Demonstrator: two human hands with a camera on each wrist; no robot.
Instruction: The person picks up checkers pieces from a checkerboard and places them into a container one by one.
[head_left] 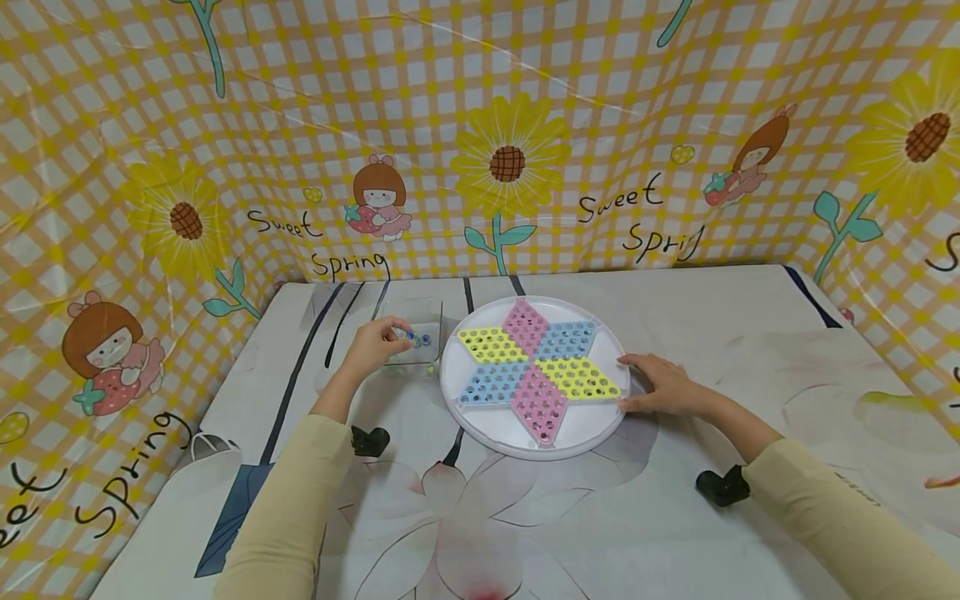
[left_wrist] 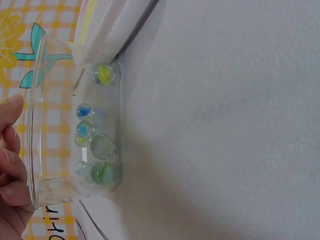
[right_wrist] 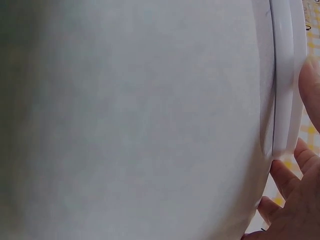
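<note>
In the head view my left hand [head_left: 372,343] is at a clear, see-through box [head_left: 427,310], its fingers loosely bent. The left wrist view shows the left fingertips [left_wrist: 14,107] beside the box rim, apart from the glass marbles [left_wrist: 102,146] at its bottom. Several marbles are blue, green, yellow or clear. I see no marble between these fingers. Right of the box lies a round white Chinese checkers board [head_left: 480,435] with a pink, yellow and blue star of holes. My right hand [head_left: 660,385] touches its right rim with spread thumb and fingers; the right wrist view shows the thumb [right_wrist: 311,92] on the rim.
A pale flower-patterned cloth [head_left: 442,542] covers the table. Behind stands a yellow checked curtain [head_left: 420,100] with sunflowers. Black wrist-mounted pieces [head_left: 723,486] hang by both sleeves. A white curved object [head_left: 213,450] lies at the left edge.
</note>
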